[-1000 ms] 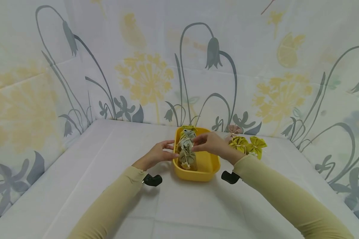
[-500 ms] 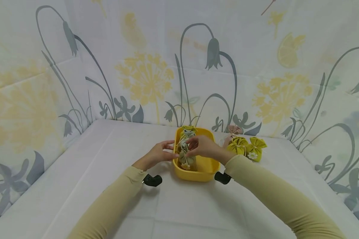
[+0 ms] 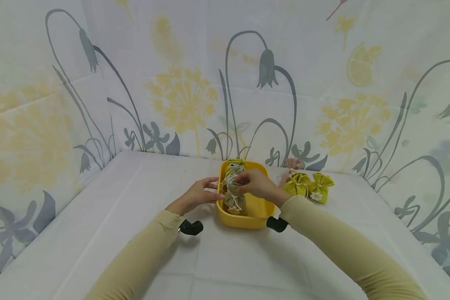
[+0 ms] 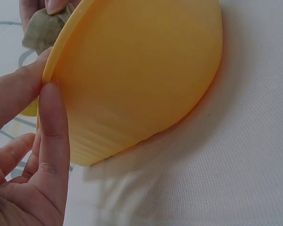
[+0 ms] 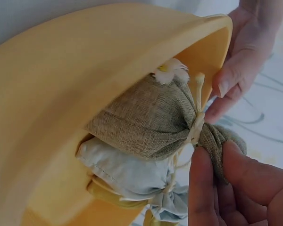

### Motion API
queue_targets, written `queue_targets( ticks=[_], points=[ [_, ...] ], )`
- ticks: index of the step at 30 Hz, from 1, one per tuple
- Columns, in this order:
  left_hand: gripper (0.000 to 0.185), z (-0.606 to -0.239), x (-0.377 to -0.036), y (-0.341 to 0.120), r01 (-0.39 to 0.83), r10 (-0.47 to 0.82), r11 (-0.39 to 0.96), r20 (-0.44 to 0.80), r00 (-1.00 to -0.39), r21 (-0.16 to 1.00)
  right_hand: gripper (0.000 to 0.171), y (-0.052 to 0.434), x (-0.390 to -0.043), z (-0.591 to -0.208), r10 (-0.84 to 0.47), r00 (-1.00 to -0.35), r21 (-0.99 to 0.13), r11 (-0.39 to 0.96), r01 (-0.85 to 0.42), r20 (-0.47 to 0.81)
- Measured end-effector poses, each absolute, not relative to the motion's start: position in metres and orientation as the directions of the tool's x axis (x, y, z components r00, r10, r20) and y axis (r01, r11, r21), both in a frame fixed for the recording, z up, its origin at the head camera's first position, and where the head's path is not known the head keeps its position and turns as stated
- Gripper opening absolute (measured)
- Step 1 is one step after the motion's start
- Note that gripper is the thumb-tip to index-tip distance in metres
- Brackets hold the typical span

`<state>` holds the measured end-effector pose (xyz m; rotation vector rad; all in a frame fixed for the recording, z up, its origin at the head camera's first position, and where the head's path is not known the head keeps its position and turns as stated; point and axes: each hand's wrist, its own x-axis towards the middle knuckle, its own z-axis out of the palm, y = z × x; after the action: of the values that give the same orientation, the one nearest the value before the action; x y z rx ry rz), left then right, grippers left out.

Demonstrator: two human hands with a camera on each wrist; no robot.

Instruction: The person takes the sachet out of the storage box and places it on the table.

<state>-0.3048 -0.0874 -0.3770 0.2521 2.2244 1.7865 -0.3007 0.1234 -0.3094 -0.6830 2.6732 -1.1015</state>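
A yellow plastic tub (image 3: 243,222) stands on the table, with several small drawstring pouches in a row along its left side. My left hand (image 3: 196,195) pinches the tub's left rim between thumb and fingers. Over the tub, my right hand (image 3: 260,184) pinches the gathered top of a brown linen pouch (image 5: 146,117) with a white daisy on it. That pouch sits nearest me, tied with a cream cord. Behind it are a pale blue satin pouch (image 5: 127,169) and a yellow-green pouch (image 5: 108,195), partly covered.
Right of the tub lie two yellow-green pouches (image 3: 298,183) and a pink pouch (image 3: 294,163), the pink one partly hidden behind them. A white cloth (image 3: 153,175) covers the table. A flower-printed curtain (image 3: 195,50) rises at the back and sides.
My right hand has moved left and slightly towards me, and its fingers have closed on the brown pouch's top. The pouch has shifted a little. My left hand stays on the rim.
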Motion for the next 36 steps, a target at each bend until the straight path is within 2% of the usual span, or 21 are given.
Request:
queue_targets(
  ticks=[8,13,25,36],
  points=[
    [0.071,-0.378,-0.305,-0.087,-0.036,0.307,0.211,-0.101,-0.946,0.977,0.019,0.132,-0.296,-0.307,-0.461,-0.887,-0.74,0.584,-0.333,0.035],
    [0.074,-0.377,-0.303,-0.088,-0.022,0.323,0.213,-0.092,-0.942,0.977,0.017,0.136,-0.289,-0.307,-0.453,-0.89,-0.753,0.565,-0.337,0.058],
    [0.075,-0.378,-0.307,-0.086,-0.044,0.303,0.199,-0.104,-0.947,0.979,0.018,0.152,-0.268,-0.301,-0.364,-0.899,-0.756,0.511,-0.41,0.242],
    [0.075,-0.376,-0.306,-0.086,-0.048,0.298,0.217,-0.113,-0.948,0.975,0.017,0.166,-0.249,-0.295,-0.282,-0.897,-0.768,0.468,-0.438,0.34]
  ],
)
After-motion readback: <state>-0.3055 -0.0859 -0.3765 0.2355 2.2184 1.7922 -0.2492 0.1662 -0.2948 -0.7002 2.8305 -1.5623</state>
